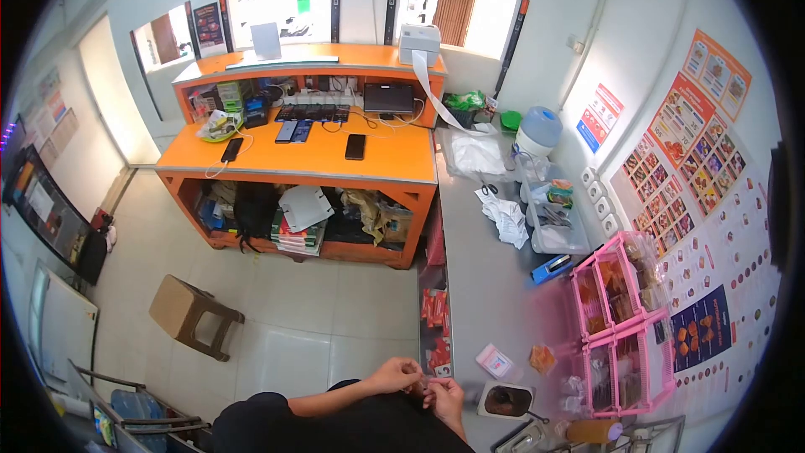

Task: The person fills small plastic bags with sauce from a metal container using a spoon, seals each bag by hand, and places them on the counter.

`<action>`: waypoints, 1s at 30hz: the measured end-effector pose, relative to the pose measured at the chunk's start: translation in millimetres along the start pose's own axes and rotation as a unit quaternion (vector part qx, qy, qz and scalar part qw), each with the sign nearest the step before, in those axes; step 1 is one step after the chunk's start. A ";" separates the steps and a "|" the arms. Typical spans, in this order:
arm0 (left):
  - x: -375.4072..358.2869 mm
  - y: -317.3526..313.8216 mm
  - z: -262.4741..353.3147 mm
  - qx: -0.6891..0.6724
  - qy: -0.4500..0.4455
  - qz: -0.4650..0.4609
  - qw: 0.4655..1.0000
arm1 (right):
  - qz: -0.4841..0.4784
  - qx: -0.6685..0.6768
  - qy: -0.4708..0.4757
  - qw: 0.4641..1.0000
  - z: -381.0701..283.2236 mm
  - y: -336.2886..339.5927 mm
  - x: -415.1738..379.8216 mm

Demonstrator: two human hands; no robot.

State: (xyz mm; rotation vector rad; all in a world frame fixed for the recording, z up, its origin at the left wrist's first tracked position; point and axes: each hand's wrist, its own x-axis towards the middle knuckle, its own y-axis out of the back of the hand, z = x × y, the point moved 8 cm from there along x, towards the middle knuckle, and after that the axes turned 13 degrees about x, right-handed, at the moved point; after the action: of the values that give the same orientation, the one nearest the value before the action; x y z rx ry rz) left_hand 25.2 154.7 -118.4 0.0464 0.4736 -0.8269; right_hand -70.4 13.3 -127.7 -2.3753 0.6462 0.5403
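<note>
At the bottom centre, my left hand [394,376] and my right hand [445,397] meet in front of my dark clothing. The fingers of both are closed and pinched together around something too small to make out. Right of my hands, on the grey counter [478,302], stands a white container [506,400] with dark contents. A small packet with a pink label [495,361] and a bag with orange contents [542,358] lie just beyond it.
Pink racks [620,285] line the counter's right side, near a blue stapler-like object [551,269] and a clear tray [558,231]. An orange desk [293,155] with phones stands ahead. A brown stool [189,310] is on the floor at left.
</note>
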 end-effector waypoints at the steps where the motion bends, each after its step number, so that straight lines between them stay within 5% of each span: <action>1: -2.2 5.3 9.2 0.116 -0.041 0.050 0.991 | 0.027 -0.038 0.014 0.999 0.5 -2.4 -3.6; 3: -13.8 7.3 34.6 0.339 -0.122 0.146 0.921 | 0.067 -0.183 0.112 0.974 -14.3 -13.0 -15.1; 5: -23.8 -2.5 60.3 0.400 -0.155 0.183 0.885 | 0.091 -0.386 0.269 0.878 -40.2 -35.1 -33.3; 14: -41.6 -10.7 129.6 0.350 -0.234 0.222 0.879 | 0.013 -0.187 0.325 0.927 -63.9 -35.5 -44.5; 17: -47.9 -17.7 141.6 0.357 -0.271 0.237 0.862 | -0.011 -0.339 0.502 0.795 -99.5 -63.5 -76.9; 20: -47.7 -18.6 148.3 0.295 -0.243 0.223 0.897 | 0.003 -0.235 0.421 0.876 -87.3 -31.7 -58.7; 23: -43.6 -17.1 158.8 0.257 -0.227 0.221 0.913 | -0.007 0.026 0.359 0.933 -109.1 -49.3 -68.8; 26: -41.1 -18.3 171.7 0.264 -0.236 0.224 0.908 | -0.022 -0.244 0.390 0.888 -123.1 -65.5 -66.5; 29: -37.4 -21.0 181.6 0.279 -0.245 0.212 0.904 | -0.056 -0.370 0.477 0.795 -134.8 -77.2 -67.1; 30: -37.1 -22.5 185.4 0.284 -0.247 0.207 0.903 | -0.058 -0.330 0.463 0.820 -134.6 -69.1 -61.0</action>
State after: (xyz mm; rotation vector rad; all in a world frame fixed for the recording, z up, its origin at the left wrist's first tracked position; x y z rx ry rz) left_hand 59.3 124.2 66.4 0.4522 -0.2671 -0.5033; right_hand -50.9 -6.9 33.0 -3.2860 0.7743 -0.6443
